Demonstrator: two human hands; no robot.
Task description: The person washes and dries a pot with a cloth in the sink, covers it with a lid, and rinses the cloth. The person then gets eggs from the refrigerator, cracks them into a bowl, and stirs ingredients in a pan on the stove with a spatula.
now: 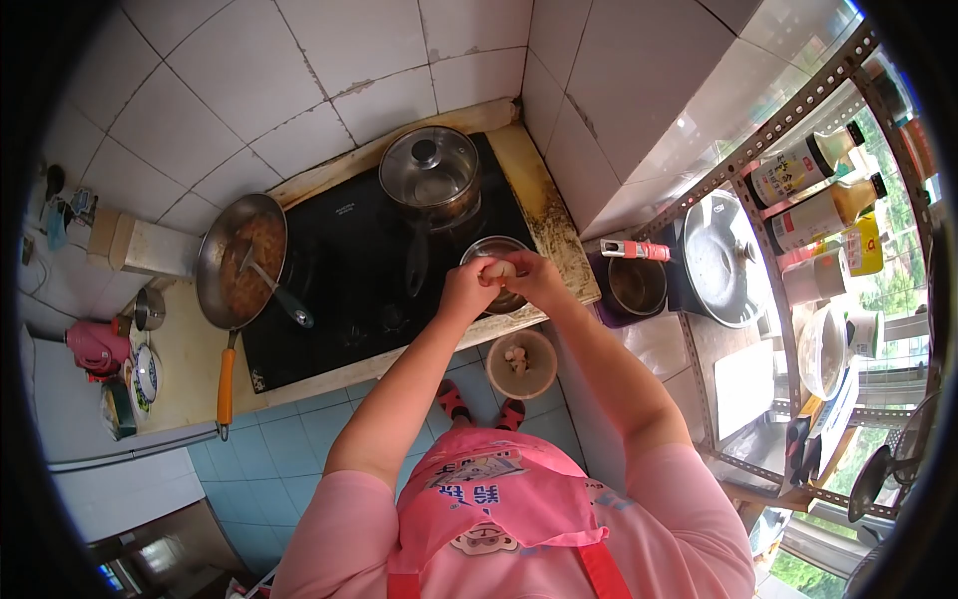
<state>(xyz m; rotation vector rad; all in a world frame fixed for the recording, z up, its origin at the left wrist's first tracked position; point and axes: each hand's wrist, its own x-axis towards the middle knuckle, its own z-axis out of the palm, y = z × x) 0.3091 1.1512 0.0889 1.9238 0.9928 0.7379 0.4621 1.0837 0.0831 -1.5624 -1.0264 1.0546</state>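
Both hands meet over a metal bowl [496,246] at the stove's right front corner. Between them is an egg [500,271], pale and partly covered by my fingers. My left hand [473,287] is closed around its left side, while my right hand [540,284] grips it from the right with bent fingers. What lies inside the bowl is mostly hidden by the hands. Below, on the floor, a round bin [496,372] contains several pieces of eggshell [517,358].
A lidded pot [427,178] stands behind the bowl on the black stove [334,245]. To the left is a frying pan [213,265] with brownish food and a spatula [267,277]; its orange handle [226,384] juts past the counter edge. Shelving [711,394] lines the right side.
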